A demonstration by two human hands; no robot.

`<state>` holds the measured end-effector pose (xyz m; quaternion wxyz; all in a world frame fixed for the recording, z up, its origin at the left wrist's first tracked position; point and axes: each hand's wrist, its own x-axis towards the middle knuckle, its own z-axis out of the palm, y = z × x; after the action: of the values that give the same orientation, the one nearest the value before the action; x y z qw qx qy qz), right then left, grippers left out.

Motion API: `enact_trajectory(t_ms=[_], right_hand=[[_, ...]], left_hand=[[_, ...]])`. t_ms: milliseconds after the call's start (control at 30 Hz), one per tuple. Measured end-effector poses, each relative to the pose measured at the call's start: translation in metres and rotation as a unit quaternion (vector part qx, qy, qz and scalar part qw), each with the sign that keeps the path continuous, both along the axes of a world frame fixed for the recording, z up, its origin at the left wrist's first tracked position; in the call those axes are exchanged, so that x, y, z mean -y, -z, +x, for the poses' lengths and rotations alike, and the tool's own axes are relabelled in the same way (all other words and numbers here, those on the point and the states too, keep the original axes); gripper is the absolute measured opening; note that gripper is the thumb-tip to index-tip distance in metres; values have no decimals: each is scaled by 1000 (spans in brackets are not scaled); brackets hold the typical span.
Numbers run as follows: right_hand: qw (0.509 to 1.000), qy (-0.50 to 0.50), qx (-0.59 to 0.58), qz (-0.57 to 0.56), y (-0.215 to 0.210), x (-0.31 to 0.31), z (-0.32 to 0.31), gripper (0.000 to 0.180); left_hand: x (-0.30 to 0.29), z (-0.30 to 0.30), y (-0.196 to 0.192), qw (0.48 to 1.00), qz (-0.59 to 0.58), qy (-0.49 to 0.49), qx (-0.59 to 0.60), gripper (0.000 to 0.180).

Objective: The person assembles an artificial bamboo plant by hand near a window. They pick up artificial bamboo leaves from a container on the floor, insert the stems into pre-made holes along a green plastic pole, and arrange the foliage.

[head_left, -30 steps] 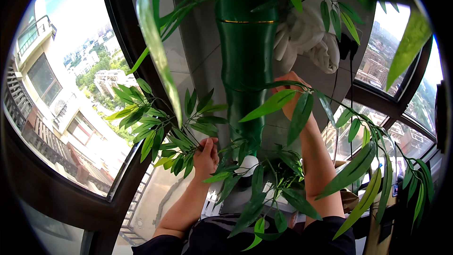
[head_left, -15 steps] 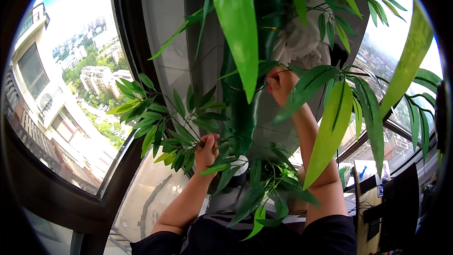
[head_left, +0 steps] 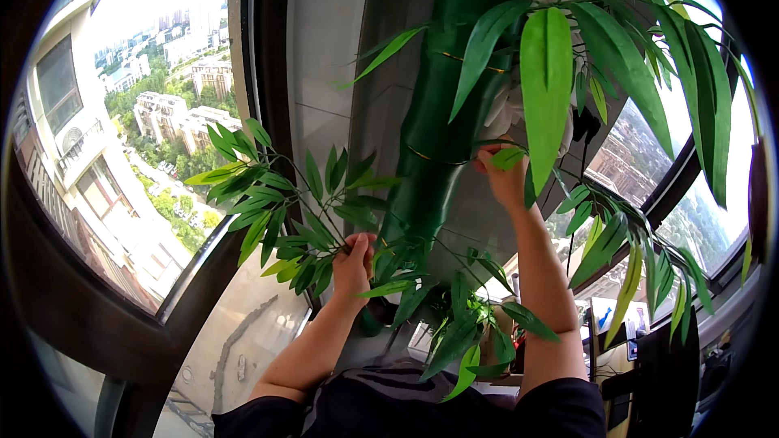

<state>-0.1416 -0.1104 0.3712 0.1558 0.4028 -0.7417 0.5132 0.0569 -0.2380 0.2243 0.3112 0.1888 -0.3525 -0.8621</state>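
A thick dark-green artificial bamboo stalk (head_left: pixel 430 134) runs up the middle, with gold-coloured rings at its joints. Beside its lower part, my left hand (head_left: pixel 350 276) is closed around the thin stems of a leafy bamboo branch (head_left: pixel 272 186), whose leaves fan out toward the window. My right hand (head_left: pixel 505 178) is raised at the stalk's right side, fingers pinched on a thin bamboo twig close to a joint. A small leaf (head_left: pixel 507 159) lies across those fingers. Big leaves (head_left: pixel 546 73) hang in front at the upper right; whether they belong to that twig I cannot tell.
A dark-framed window (head_left: pixel 268 57) with buildings beyond stands close on the left. White cloth (head_left: pixel 507 109) sits behind the stalk. More leaves (head_left: pixel 462 332) spread low in front of my body. At the lower right are a desk (head_left: pixel 604 316) and a dark monitor (head_left: pixel 669 373).
The view has shifted, and the stalk leans more to the right. The large hanging leaves have swung right and up, uncovering my right hand and forearm. Both hands keep their grips.
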Motion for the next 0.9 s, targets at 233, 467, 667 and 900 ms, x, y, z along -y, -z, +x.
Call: enact_trajectory(t_ms=[233, 467, 667, 900], right_hand=[[986, 66, -154, 18, 9, 7, 0, 4], [976, 29, -212, 29, 4, 9, 17, 6], [981, 63, -181, -4, 5, 13, 32, 8], [999, 0, 49, -8, -6, 1, 14, 9]], left_hand=[[4, 3, 6, 1000, -8, -10, -9, 18], [5, 3, 1, 1000, -6, 18, -19, 18], [5, 2, -1, 998, -2, 35, -52, 18], [4, -4, 2, 998, 2, 13, -63, 17]])
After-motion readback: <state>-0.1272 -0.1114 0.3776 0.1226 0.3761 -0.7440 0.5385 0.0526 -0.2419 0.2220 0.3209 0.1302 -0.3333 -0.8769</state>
